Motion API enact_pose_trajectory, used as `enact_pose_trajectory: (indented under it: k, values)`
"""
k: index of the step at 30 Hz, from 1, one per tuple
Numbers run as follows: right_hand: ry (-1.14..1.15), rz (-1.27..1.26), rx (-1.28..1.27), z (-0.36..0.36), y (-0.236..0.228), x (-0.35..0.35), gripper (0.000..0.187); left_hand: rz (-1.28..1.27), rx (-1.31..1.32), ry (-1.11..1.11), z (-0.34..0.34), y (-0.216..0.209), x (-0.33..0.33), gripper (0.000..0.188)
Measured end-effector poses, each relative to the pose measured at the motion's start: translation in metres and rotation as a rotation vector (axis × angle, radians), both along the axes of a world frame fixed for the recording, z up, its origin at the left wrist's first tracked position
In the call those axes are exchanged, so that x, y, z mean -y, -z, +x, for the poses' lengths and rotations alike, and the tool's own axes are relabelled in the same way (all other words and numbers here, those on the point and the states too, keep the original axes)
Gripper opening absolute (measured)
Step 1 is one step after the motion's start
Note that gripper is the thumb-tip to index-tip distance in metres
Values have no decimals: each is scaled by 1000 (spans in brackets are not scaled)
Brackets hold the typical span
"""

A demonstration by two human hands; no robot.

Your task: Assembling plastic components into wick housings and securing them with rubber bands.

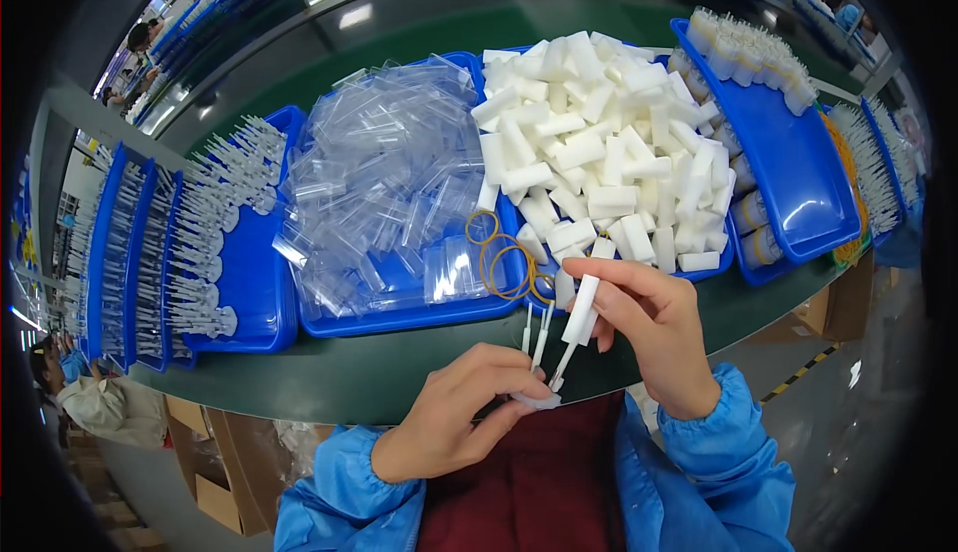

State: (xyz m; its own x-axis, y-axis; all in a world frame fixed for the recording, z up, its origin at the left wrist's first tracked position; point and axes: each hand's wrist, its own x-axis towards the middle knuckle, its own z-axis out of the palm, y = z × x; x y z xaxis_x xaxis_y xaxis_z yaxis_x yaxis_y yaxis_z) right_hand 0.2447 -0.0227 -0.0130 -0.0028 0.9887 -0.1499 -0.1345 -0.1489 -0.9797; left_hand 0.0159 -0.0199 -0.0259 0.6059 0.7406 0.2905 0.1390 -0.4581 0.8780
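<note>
My left hand point(461, 414) pinches the round translucent base of a white part with thin upright stems point(541, 340), just above the table's near edge. Between the thumb and fingers of my right hand point(654, 327) is a white foam block point(585, 302), long and rectangular. The block stands tilted at the top of one stem, its lower end around or against that stem; I cannot tell how deep the stem sits. Two other stems beside it are bare. Right behind my hands lies a heap of similar white foam blocks point(624, 143).
A blue tray point(399, 320) of clear plastic sleeves point(389, 173) stands left of the foam. Tan rubber bands point(507, 271) hang over its corner. Further left, blue trays point(261, 297) hold white stemmed parts point(205, 263). Another blue tray point(798, 188) rests tilted over wrapped bundles at right.
</note>
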Motion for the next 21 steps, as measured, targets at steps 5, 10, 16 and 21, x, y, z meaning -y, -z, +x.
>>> enact_pose_trajectory:
  k: [5,10,16,21]
  values:
    - [95,225,86,-6,2,9,27,71,4,-81,4,5,2,34]
    - [40,215,79,-8,9,11,24,144,-3,-76,6,7,0,36]
    - [-19,527,430,-6,6,12,28,171,69,-266,5,13,5,39]
    - [-5,695,476,-17,11,20,33,288,114,-221,0,17,2,38]
